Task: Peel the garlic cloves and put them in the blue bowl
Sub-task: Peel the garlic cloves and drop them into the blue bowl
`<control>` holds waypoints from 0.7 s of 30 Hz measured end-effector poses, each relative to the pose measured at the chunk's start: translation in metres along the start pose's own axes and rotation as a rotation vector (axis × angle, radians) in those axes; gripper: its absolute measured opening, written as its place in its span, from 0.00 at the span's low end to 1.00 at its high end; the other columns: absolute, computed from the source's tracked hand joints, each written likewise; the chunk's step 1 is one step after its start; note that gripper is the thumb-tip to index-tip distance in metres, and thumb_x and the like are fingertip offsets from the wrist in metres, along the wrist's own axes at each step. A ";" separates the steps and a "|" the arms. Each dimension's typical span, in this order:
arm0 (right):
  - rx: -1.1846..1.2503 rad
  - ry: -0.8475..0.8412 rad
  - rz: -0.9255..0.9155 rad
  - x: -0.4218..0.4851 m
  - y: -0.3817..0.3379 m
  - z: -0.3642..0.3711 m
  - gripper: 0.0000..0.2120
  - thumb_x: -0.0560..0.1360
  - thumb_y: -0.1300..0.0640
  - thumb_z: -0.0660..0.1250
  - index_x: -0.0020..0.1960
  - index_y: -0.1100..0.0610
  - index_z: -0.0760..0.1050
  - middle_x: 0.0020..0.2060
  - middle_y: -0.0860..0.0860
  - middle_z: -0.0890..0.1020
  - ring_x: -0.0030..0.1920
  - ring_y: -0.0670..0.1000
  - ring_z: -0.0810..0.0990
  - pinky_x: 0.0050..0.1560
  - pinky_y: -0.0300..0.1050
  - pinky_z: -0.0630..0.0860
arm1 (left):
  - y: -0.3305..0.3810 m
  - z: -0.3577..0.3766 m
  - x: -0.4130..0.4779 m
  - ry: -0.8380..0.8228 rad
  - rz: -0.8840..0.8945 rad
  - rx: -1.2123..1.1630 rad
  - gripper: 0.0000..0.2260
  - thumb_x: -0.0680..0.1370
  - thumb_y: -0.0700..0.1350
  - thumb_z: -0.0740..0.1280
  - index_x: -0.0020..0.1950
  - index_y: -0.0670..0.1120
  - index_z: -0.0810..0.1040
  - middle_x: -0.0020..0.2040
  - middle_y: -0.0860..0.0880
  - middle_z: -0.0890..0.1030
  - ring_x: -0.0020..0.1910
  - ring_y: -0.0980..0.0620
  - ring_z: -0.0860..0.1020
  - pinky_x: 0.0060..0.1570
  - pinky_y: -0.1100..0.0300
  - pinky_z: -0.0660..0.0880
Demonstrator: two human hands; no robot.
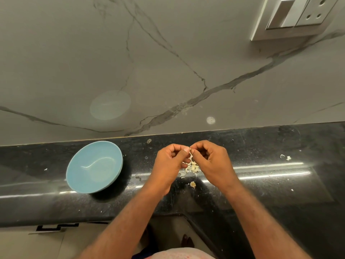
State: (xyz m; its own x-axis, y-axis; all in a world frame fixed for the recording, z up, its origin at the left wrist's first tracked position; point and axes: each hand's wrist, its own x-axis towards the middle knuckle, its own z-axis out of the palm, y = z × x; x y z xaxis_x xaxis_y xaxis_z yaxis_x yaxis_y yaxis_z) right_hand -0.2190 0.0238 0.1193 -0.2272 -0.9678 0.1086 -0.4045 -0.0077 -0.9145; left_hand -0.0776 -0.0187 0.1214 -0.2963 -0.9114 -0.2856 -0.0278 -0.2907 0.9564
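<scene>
I see both hands raised just above the black stone worktop [261, 146], meeting fingertip to fingertip near its far edge. My left hand [170, 163] is curled, thumb and forefinger pinched on a small pale garlic clove [190, 151]; my right hand [211, 157] is curled the same way and pinches the same clove from the other side, so both hands are closed narrowly on it. The clove is mostly hidden by the fingertips, and I cannot tell how much skin it has on it.

Directly beneath the hands, a small pile of garlic cloves and loose skins [192, 168] lies on the worktop, partly covered by my left thumb. A single scrap of garlic skin [192, 184] lies nearer to me, apart from the pile. Two more pale flakes [286, 157] lie well off to the right.

The blue bowl [74, 176] stands on the worktop to the left of my left hand, near but apart from it. I see only a highlight on its inner surface, no cloves. Behind the worktop rises a grey veined marble wall [168, 62], with a white switch and socket plate [298, 15] in the upper right corner.
</scene>
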 end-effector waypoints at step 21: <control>0.091 0.028 0.059 -0.006 -0.011 0.008 0.04 0.77 0.57 0.71 0.43 0.51 0.81 0.34 0.44 0.83 0.36 0.45 0.82 0.38 0.39 0.80 | 0.007 -0.005 -0.003 0.036 0.142 0.275 0.04 0.81 0.38 0.67 0.47 0.43 0.80 0.39 0.48 0.82 0.35 0.60 0.79 0.38 0.66 0.78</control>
State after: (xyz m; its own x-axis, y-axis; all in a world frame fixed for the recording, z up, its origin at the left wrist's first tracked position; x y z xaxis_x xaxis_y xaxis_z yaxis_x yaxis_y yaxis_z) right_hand -0.2060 0.0281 0.1260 -0.2735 -0.9598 0.0629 -0.3081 0.0254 -0.9510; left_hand -0.0721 -0.0195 0.1287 -0.2820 -0.9483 -0.1456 -0.2470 -0.0749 0.9661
